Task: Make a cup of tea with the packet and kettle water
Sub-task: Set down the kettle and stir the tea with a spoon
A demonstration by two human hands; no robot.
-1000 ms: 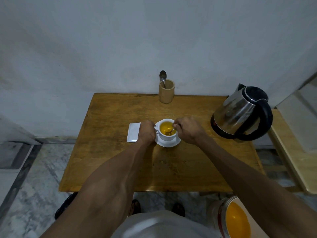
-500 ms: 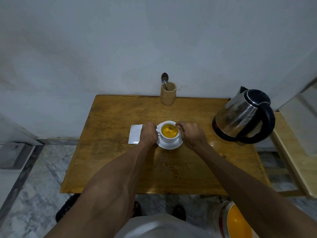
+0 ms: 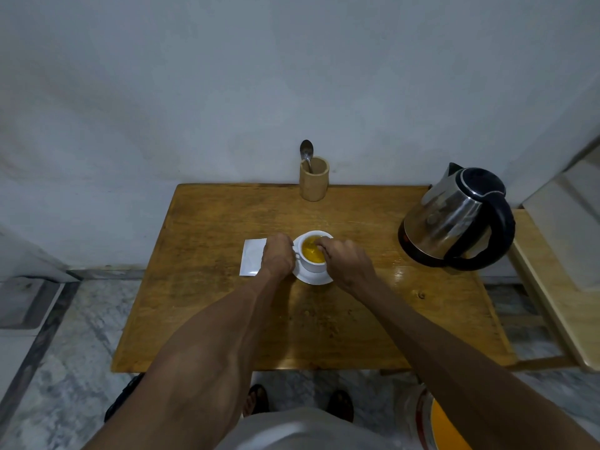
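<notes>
A white cup (image 3: 312, 267) full of yellow tea stands on a white saucer (image 3: 311, 278) in the middle of the wooden table (image 3: 211, 306). My left hand (image 3: 277, 257) grips the cup's handle on its left side. My right hand (image 3: 345, 262) is closed above the cup's right rim, pinching a spoon (image 3: 312, 244) whose tip dips into the tea; most of the spoon is hidden by the fingers. A white packet (image 3: 252, 261) lies flat just left of my left hand. The steel kettle (image 3: 454, 219) with a black handle sits at the table's right edge.
A bamboo holder (image 3: 314, 183) with a second spoon (image 3: 306, 154) stands at the table's back edge against the wall. A light wooden bench (image 3: 558, 303) adjoins on the right. A bucket with an orange inside (image 3: 441, 430) sits on the floor at lower right.
My right hand has shifted leftward over the cup, moving the spoon through the tea. My left hand stays on the handle. The view has drifted a little.
</notes>
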